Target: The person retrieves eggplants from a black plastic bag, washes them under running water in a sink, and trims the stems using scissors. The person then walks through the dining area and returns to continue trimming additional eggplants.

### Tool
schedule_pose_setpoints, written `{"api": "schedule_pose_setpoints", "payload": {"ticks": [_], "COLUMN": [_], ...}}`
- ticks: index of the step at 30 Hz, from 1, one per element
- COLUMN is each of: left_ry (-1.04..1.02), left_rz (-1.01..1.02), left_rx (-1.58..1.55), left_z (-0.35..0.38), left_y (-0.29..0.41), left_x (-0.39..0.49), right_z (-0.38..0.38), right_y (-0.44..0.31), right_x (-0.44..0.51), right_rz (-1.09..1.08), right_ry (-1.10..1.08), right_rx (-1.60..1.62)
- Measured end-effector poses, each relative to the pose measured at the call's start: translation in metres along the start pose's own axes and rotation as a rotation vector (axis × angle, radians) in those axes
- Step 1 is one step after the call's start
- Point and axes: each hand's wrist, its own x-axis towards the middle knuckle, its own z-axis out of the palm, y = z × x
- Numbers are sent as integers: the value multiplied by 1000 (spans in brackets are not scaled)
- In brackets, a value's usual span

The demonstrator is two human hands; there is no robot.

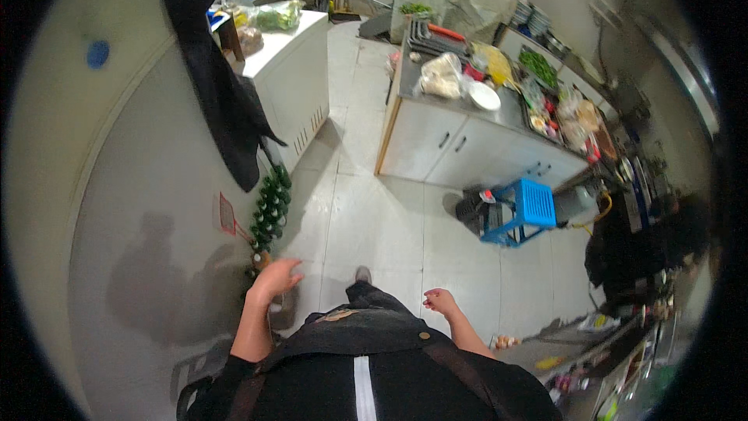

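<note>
My left hand (279, 278) hangs over the floor near the left wall, fingers apart and holding nothing. Close beyond it, several green glass bottles (272, 202) stand along the wall, beside a red fly swatter (227, 213). On the other side of my body, my right hand (441, 302) is loosely curled above the pale tiled floor (374, 222), with nothing visible in it. One shoe (363, 274) shows ahead of my dark apron (350, 333).
A blue plastic stool (536, 204) stands beside a black bin (472, 213). Ahead, a counter (421, 140) carries bagged food, a white bowl (484, 96) and a tray of greens (537, 67). At left, a white cabinet (292, 82) adjoins hanging black cloth (219, 99). Eggs (506, 341) lie right.
</note>
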Motion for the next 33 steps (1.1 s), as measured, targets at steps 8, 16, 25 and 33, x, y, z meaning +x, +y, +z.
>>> {"api": "schedule_pose_setpoints", "payload": {"ticks": [8, 16, 25, 33], "left_ry": [146, 192, 137, 185], "left_rz": [-65, -140, 345, 462], "left_rx": [-105, -254, -116, 10], "left_z": [-131, -272, -485, -606], "left_y": [-13, -43, 25, 65], "left_x": [131, 323, 591, 808], "right_z": [-16, -7, -53, -141], "right_y": [-281, -476, -632, -787], "right_x": [183, 347, 449, 611], "right_rz": [-328, -365, -207, -276], "right_ry": [-48, -206, -150, -96], "right_rx": [-236, -96, -78, 220]}}
